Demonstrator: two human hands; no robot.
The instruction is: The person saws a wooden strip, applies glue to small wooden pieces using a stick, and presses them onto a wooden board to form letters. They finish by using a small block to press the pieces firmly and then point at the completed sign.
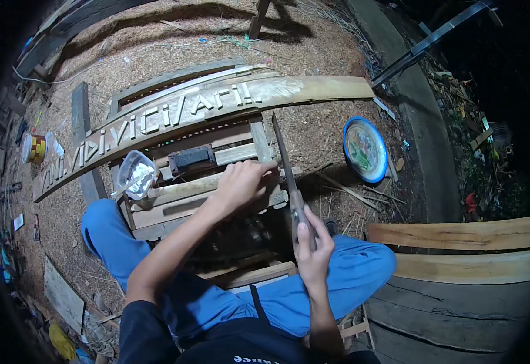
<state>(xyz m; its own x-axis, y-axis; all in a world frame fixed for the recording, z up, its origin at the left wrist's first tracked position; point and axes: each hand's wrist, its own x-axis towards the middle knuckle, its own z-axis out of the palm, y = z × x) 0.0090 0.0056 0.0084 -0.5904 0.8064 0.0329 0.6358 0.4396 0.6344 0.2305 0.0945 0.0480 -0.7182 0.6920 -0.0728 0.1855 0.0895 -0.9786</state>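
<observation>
Ground (313,54): loose, covered with wood shavings. Board (332,88): long, curved in view, set diagonally across the far part of the slatted wooden frame (236,154); pale, angular raised letters (202,105) run along its face. Two planks (459,235): brown-grained wood, side by side at the right.

Handsaw (287,164): long, narrow, dark blade tapering away from the wearer, its tip near the board's near edge. The handle end lies inside the right hand (313,250); the blade passes just beside the fingers of the left hand (245,182).

Tray (367,149): round, blue rim, on the ground to the right of the blade. Tub (137,175): clear plastic, rounded corners, white contents, a stick (127,185) leaning across it; located left of the left hand. Block (191,159): dark, rectangular, on the frame between tub and left hand.

Right hand: closed around the handle, thumb along it. Left hand: palm down, fingers bent toward the blade; whether they grip anything cannot be determined.
</observation>
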